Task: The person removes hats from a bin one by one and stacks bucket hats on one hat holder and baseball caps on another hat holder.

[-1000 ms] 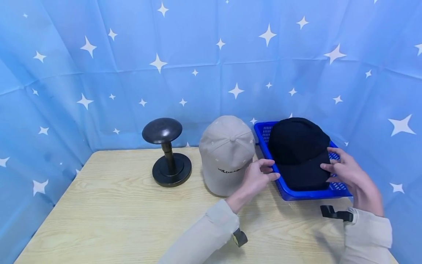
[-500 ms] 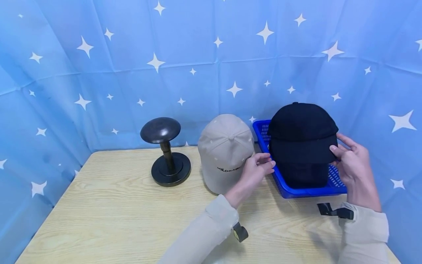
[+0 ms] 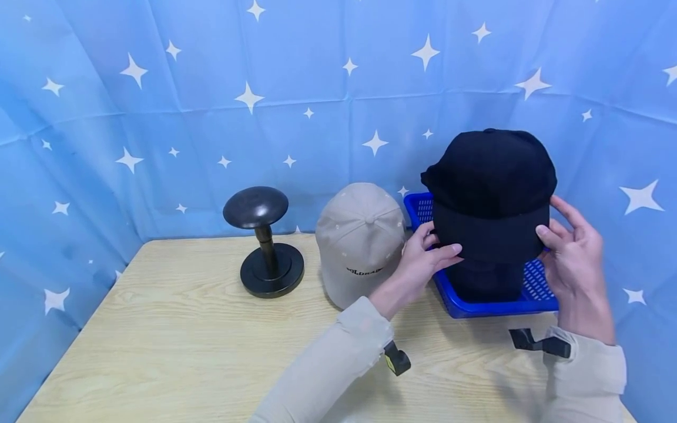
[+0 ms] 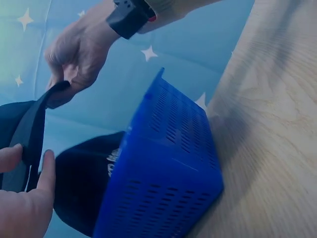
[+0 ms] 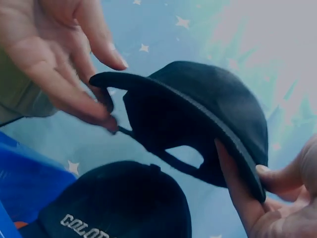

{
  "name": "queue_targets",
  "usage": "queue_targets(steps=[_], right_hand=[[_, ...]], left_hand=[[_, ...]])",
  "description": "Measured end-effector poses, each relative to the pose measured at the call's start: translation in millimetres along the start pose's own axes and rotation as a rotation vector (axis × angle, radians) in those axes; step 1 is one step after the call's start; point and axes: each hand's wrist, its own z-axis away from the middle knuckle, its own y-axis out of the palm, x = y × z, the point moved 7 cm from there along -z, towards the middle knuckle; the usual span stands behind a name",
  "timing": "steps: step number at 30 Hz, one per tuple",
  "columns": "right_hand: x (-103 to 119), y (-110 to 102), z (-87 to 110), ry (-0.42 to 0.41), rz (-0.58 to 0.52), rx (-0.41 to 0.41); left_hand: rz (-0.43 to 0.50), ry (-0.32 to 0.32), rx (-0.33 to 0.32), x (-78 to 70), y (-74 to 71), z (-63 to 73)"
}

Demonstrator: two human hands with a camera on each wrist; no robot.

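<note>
A black cap [image 3: 492, 176] is held up over the blue basket [image 3: 502, 309], its crown upward and brim toward me. My right hand [image 3: 576, 264] pinches the right end of the brim between thumb and fingers. Around the brim's left end is my left hand [image 3: 418, 261], thumb above and fingers below, with gaps showing in the wrist views. Under the held cap, a second black cap [image 5: 124, 198] with white lettering sits in the basket. The right wrist view shows the held cap's hollow underside and its rear opening.
A beige cap [image 3: 365, 229] with dark lettering stands left of the basket, close by my left forearm. Farther left is a black stand [image 3: 270, 252] with a domed top. The wooden table [image 3: 174, 341] ends at a blue star-patterned curtain [image 3: 317, 70].
My right hand has lifted the upper black cap out of the basket, uncovering the cap beneath. Lately my left hand has moved right, from beside the basket's rim to the brim.
</note>
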Motion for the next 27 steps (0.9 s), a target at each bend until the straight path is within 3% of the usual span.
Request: queue_targets(steps=[7, 11, 14, 19, 22, 27], right_hand=[[-1, 29, 2.7, -0.084, -0.036, 0.086], [-6, 42, 5.9, -0.091, -0.026, 0.127], [-14, 57, 7.9, -0.084, -0.085, 0.173], [-39, 89, 12.0, -0.037, -0.151, 0.244], [-53, 106, 18.0, -0.006, -0.049, 0.283], [-73, 125, 26.3, 0.04, 0.099, 0.334]], left_hand=[[-0.037, 0.045, -0.067, -29.2, -4.4, 9.3], [-0.09, 0.061, -0.073, -47.4, -8.8, 19.1], [-0.138, 0.087, -0.08, -62.8, -16.8, 29.2], [-0.207, 0.121, -0.124, -86.8, -46.7, 52.0], [-0.245, 0.124, -0.149, -96.9, -67.1, 66.8], [-0.268, 0.126, -0.138, -106.6, -93.4, 85.6]])
